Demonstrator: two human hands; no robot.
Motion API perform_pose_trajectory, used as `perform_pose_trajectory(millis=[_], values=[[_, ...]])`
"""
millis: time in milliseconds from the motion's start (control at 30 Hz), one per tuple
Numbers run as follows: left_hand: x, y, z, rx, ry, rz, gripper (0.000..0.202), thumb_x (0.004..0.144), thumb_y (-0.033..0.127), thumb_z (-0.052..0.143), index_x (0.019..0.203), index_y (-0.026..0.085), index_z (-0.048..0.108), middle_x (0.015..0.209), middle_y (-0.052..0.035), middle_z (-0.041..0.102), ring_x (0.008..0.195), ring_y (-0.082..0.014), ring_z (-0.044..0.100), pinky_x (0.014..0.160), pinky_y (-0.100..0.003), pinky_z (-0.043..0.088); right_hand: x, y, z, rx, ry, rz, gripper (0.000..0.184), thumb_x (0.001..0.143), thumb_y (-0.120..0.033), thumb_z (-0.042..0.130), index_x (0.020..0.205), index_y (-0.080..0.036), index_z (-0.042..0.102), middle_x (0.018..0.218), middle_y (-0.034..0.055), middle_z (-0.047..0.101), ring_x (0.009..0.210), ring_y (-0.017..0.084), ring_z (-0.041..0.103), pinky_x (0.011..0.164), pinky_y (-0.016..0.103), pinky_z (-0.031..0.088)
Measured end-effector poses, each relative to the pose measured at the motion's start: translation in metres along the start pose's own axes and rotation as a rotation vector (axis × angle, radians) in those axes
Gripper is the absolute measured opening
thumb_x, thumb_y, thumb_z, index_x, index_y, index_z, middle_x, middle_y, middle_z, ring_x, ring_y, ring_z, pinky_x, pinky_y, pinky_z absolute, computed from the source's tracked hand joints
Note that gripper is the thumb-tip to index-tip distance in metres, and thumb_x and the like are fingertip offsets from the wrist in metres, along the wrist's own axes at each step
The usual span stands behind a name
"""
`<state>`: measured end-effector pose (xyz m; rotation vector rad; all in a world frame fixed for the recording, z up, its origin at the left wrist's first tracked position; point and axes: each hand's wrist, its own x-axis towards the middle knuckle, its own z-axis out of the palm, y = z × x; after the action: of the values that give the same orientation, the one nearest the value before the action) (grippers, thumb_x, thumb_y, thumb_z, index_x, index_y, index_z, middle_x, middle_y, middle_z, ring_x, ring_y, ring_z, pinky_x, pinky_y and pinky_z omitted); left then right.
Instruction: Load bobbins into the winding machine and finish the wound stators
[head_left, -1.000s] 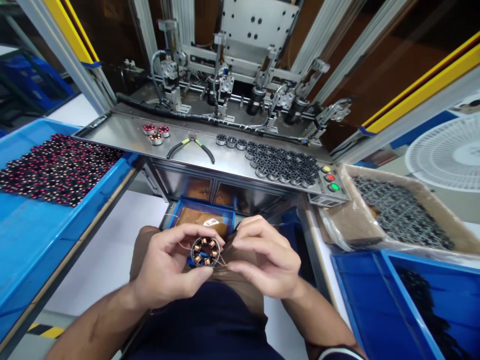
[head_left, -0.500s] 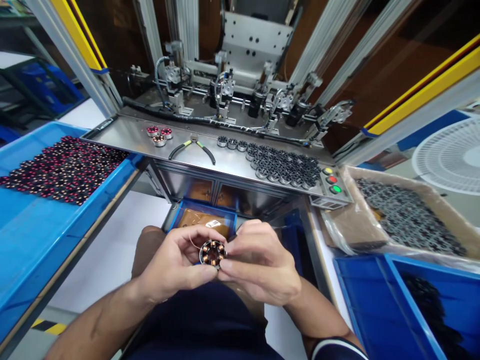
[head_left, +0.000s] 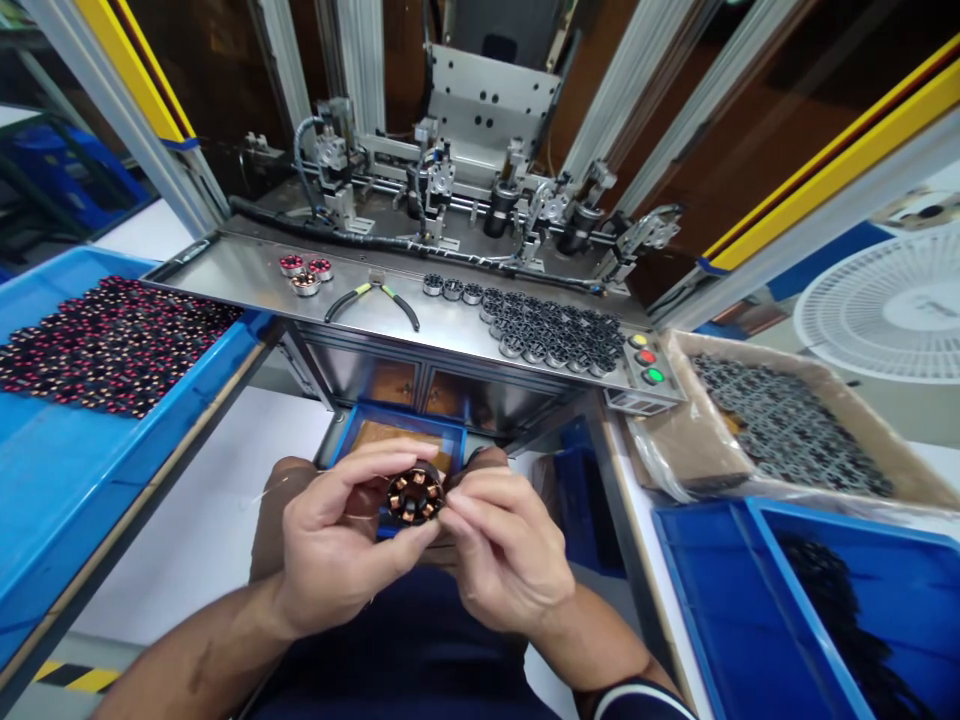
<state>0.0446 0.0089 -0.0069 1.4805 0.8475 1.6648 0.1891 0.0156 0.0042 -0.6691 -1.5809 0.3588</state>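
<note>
My left hand grips a small round stator with copper-wound coils, thumb below and fingers curled over its top. My right hand pinches at the stator's right edge, where a thin copper wire end may sit; it is too fine to make out. A loose thin wire trails left past my left hand. Both hands hover over my lap, in front of a small blue bin with brown content.
A steel shelf holds three wound stators, pliers and several bare black cores. Left, a blue tray holds many wound stators. Right stand a cardboard box of cores, blue bins and a white fan.
The stator has been turned in my hands and lifted slightly. My right fingers shifted along its right edge. The view has tilted a little.
</note>
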Motion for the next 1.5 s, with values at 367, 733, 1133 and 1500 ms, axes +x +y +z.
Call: perform_pose_trajectory(millis=[367, 733, 1133, 1500], values=[[0.004, -0.004, -0.012, -0.169, -0.156, -0.291, 0.058, 0.071, 0.023, 0.082, 0.123, 0.025, 0.057, 0.126, -0.012, 0.062, 0.111, -0.0251, 0.066, 0.09, -0.032, 0.058, -0.001, 0.01, 0.01, 0.085, -0.004, 0.159, 0.009, 0.089, -0.014, 0.054, 0.085, -0.019, 0.061, 0.071, 0.0033, 0.06, 0.068, 0.016, 0.059, 0.06, 0.03, 0.052], [0.006, -0.016, -0.029, -0.239, -0.352, -0.42, 0.032, 0.088, 0.031, 0.064, 0.12, 0.026, 0.062, 0.093, -0.0072, 0.07, 0.076, -0.0193, 0.071, 0.069, -0.028, 0.061, 0.008, 0.016, -0.01, 0.019, -0.224, 0.081, 0.012, 0.085, -0.006, 0.059, 0.089, -0.017, 0.062, 0.077, 0.0042, 0.062, 0.072, 0.013, 0.059, 0.063, 0.026, 0.051], [0.004, -0.018, -0.032, -0.547, -0.266, -0.381, 0.021, 0.088, 0.038, 0.064, 0.097, 0.021, 0.07, 0.126, -0.0108, 0.062, 0.104, -0.0229, 0.066, 0.081, -0.031, 0.058, 0.015, 0.01, -0.008, 0.051, -0.147, 0.221, 0.012, 0.085, -0.004, 0.06, 0.081, -0.015, 0.062, 0.071, 0.0028, 0.06, 0.067, 0.012, 0.057, 0.061, 0.026, 0.049], [0.005, -0.017, -0.026, -0.557, -0.438, -0.638, 0.042, 0.081, 0.047, 0.07, 0.108, 0.018, 0.059, 0.089, -0.0054, 0.069, 0.078, -0.0141, 0.067, 0.07, -0.022, 0.053, 0.024, 0.011, -0.022, 0.002, -0.367, -0.071, 0.006, 0.087, -0.009, 0.06, 0.089, -0.015, 0.062, 0.078, 0.0075, 0.065, 0.073, 0.016, 0.065, 0.065, 0.026, 0.056]])
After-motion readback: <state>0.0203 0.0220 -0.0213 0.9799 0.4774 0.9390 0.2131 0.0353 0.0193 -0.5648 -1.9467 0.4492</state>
